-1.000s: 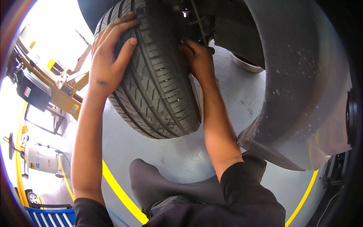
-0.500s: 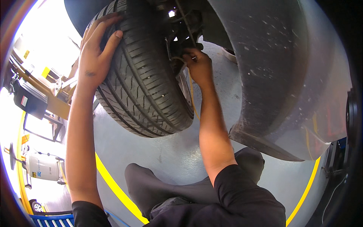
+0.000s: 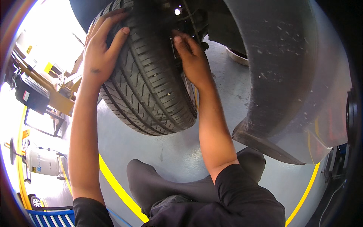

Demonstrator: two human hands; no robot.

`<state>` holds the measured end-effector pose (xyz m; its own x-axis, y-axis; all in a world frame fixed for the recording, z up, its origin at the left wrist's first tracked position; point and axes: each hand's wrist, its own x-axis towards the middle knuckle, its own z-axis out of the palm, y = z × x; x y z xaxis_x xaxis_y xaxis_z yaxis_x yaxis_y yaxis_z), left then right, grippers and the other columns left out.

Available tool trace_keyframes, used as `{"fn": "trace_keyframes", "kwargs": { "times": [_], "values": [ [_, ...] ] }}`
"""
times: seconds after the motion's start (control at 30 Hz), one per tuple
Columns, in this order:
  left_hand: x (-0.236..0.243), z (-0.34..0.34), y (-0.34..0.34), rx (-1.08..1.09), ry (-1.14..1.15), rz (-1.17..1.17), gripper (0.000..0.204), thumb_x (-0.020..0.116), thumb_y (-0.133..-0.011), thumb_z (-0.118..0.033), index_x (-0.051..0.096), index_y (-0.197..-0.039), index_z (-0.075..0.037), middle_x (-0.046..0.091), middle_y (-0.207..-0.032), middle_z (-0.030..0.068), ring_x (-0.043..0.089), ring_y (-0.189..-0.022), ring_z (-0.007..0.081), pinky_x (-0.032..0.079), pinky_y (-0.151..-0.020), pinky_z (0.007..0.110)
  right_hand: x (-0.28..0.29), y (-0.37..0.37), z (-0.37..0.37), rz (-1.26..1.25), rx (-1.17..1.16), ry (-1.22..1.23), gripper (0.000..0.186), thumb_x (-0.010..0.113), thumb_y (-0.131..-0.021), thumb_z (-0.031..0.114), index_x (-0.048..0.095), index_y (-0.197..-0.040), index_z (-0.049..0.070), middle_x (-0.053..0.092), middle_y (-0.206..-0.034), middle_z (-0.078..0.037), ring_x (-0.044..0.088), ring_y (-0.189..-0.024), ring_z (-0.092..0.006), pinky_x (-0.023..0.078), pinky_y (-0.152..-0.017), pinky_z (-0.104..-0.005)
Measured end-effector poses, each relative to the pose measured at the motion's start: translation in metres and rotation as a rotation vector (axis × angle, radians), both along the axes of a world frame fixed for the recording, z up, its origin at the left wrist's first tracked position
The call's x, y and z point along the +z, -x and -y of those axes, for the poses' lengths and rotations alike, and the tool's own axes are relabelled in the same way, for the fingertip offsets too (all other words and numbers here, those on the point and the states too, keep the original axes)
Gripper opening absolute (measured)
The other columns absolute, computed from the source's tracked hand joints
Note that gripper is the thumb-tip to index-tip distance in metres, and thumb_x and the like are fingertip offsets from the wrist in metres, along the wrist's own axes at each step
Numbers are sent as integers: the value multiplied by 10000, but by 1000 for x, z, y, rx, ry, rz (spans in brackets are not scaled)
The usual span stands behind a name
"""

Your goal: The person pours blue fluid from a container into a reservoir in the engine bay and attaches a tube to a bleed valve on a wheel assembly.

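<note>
A black tyre [image 3: 147, 83] with a worn, grooved tread fills the upper middle, standing in the wheel arch of a grey car. My left hand [image 3: 101, 53] lies on the tread at its upper left, fingers stretched over it and thumb apart. On the inner side of the wheel, my right hand [image 3: 193, 60] reaches up into the dark arch. Its thumb and fingers are drawn together; shadow hides the fingertips and whatever they may hold. Close by is a thin rod-like part [image 3: 191, 17] of the suspension. Beside the wheel rim shows a narrow yellow strip [image 3: 196, 97], partly behind my forearm.
The scuffed grey bumper [image 3: 280, 75] curves down close on the right, its lower corner near my right elbow. Behind it a round pale dish-like object [image 3: 237, 56] rests on the floor. At left stand yellow lift equipment [image 3: 56, 102] and a white tank [image 3: 43, 160].
My right hand has moved up and left, nearer the tyre's inner side, from a pinch on a thin pale strand lower down. My left hand stays on the tread; the view has shifted slightly.
</note>
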<state>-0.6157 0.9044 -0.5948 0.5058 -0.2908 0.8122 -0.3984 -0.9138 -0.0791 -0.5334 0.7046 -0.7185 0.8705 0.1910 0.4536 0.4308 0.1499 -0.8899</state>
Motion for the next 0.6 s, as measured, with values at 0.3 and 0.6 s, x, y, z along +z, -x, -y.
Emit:
{"fn": "trace_keyframes", "kwargs": {
  "times": [0.3,0.6],
  "values": [
    [-1,2,2,62,59,-110,455,538,-1026,-308,570,-1401,-53,565,-1407,157,516,-1333,299,368,-1142,390,0,-5,-6,106,-29,68,602,520,-1037,510,551,-1424,51,606,-1381,-237,569,-1311,-375,422,-1105,-444],
    [6,15,11,8,63,-93,417,577,-948,-254,612,-1276,3,605,-1303,218,543,-1265,375,388,-1103,434,-4,-7,-8,60,-77,119,533,516,-1044,485,610,-1352,61,646,-1311,-232,596,-1267,-381,441,-1072,-441]
  ]
}}
